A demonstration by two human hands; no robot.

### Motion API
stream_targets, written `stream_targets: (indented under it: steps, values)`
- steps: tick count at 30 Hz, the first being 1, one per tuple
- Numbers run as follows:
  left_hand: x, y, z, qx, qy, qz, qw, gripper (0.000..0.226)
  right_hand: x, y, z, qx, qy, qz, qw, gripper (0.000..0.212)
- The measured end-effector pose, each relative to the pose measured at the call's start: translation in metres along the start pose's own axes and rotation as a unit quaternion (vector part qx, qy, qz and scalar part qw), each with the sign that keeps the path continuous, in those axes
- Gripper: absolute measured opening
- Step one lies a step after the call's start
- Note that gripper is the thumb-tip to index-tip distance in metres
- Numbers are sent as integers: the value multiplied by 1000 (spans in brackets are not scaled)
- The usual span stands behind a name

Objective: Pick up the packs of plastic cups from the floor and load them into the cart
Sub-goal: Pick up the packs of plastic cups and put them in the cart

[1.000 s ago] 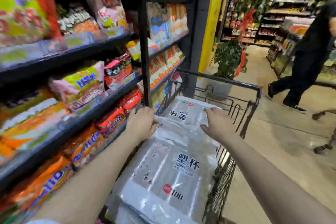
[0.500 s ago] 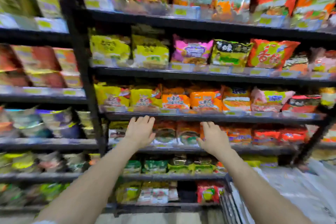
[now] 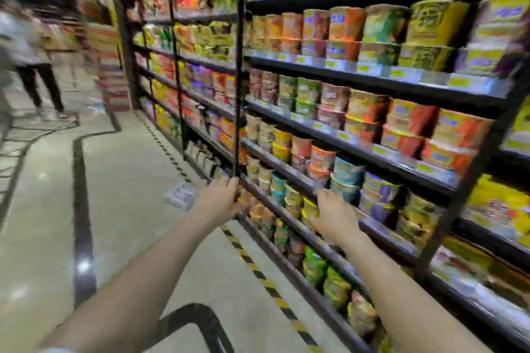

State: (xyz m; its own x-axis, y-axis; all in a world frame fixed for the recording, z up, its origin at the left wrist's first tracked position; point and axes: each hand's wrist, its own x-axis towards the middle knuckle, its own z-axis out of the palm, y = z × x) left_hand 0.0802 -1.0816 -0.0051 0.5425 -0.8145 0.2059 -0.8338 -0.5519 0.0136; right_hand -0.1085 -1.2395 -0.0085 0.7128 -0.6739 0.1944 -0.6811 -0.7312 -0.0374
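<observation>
One pack of plastic cups (image 3: 183, 195), a pale clear-wrapped bundle, lies on the floor beside the base of the shelving, a little beyond my left hand. My left hand (image 3: 218, 200) is stretched forward in the air with relaxed fingers and holds nothing. Level with the lower shelves of noodle cups, my right hand (image 3: 335, 215) is also held out and holds nothing. The cart is out of view. The whole picture is blurred by motion.
Black shelving (image 3: 372, 149) packed with instant-noodle cups runs along the right side. A yellow-and-black hazard stripe (image 3: 259, 274) marks the floor along its base. The pale floor (image 3: 129, 180) stretches away to the left, where a person (image 3: 37, 66) stands far off.
My view has swung left, from the cart with its loaded packs, across the shelves, to the aisle floor. Both hands let go of the pack in the cart and now hang out in front holding nothing.
</observation>
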Motion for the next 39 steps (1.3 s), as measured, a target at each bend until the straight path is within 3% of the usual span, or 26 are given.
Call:
stream_targets:
  steps: [6, 12, 26, 39]
  values:
    - [-33, -155, 12, 54, -16, -141, 988, 56, 65, -139, 31, 23, -25, -106, 994, 49]
    - [-1, -244, 48, 51, -31, -218, 974, 53, 156, -215, 83, 30, -79, -156, 984, 51]
    - [238, -411, 109, 57, -71, -274, 957, 50, 465, -339, 169, 49, -121, -217, 967, 49]
    - [465, -599, 257, -12, -144, -289, 946, 51, 733, -460, 321, 37, -208, -202, 956, 52]
